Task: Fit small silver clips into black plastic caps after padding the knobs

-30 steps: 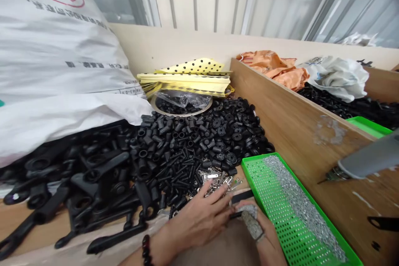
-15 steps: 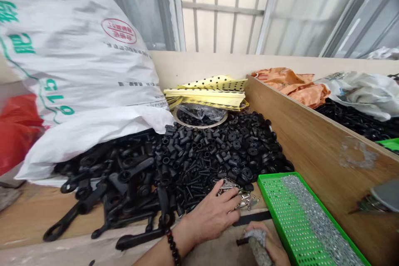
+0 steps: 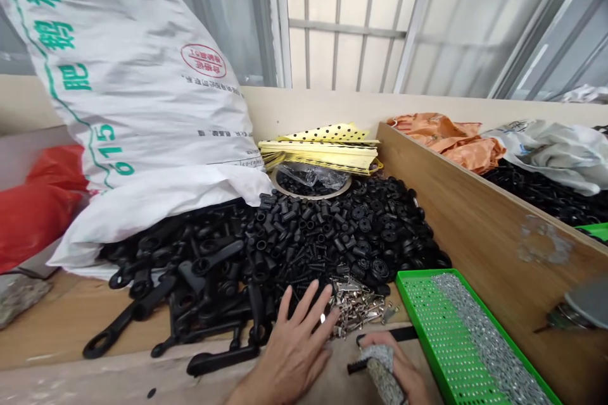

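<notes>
My left hand (image 3: 297,338) is stretched out, palm down, with its fingers spread over the near edge of a pile of black screws (image 3: 311,259). Beside its fingertips lies a small heap of shiny metal pieces (image 3: 354,304). My right hand (image 3: 401,367) is closed near the front edge, with grey fabric (image 3: 382,357) wrapped about its digits. A short black screw (image 3: 357,367) sticks out to the left from its grip. Black plastic crank-like handles (image 3: 218,316) lie to the left, and short black tubes (image 3: 289,221) are heaped behind the screws.
A green perforated tray (image 3: 456,342) with small silver parts stands at right against a wooden divider (image 3: 475,202). Behind the heap sits a metal bowl (image 3: 311,195) under yellow dotted material (image 3: 327,152). A large white sack (image 3: 156,76) leans at left.
My left hand has drawn back to the left, off the metal pieces, which now show more fully. My right hand still grips the black screw. The camera view has shifted slightly.
</notes>
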`<act>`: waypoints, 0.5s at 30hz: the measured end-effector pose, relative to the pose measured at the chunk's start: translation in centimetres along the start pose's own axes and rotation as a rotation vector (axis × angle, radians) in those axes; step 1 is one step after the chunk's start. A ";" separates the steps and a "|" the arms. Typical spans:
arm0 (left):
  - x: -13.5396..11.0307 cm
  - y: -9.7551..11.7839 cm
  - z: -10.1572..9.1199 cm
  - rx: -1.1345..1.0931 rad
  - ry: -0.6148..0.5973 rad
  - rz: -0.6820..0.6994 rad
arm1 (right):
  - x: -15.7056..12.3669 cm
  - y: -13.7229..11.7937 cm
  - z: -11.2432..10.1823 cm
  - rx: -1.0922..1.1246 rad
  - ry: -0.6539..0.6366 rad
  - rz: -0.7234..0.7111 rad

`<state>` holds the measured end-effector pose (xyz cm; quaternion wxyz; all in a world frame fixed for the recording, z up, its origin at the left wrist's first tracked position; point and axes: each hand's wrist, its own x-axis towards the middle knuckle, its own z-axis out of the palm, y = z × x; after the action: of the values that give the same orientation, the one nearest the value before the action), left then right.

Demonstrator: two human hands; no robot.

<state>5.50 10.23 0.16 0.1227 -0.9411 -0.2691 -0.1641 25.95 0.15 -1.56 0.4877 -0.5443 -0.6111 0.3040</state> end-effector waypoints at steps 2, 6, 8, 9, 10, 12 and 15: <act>0.0 -0.3 0.5 0.016 0.020 -0.106 | 2.1 -1.4 0.8 0.049 -0.037 -0.066; 0.5 -0.7 1.0 0.008 0.018 -0.191 | 7.9 -4.6 3.4 0.149 0.084 -0.096; 0.5 -0.8 1.1 0.016 0.007 -0.165 | 11.0 -5.6 4.5 0.114 0.070 -0.053; 0.4 -0.9 1.2 0.027 0.003 -0.151 | 12.5 -5.9 4.9 0.077 0.068 -0.054; 0.3 -1.0 1.4 0.041 0.006 -0.138 | 14.0 -6.1 5.1 0.059 0.070 -0.056; 0.2 -1.2 1.7 0.069 0.027 -0.118 | 16.8 -6.1 5.5 0.025 0.065 -0.066; 0.2 -1.5 2.4 0.123 0.088 -0.089 | 21.0 -6.2 6.1 -0.041 0.042 -0.095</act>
<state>5.37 12.36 -1.76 0.1845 -0.9108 -0.3143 -0.1938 19.44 19.90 7.50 0.5031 -0.5309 -0.6320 0.2562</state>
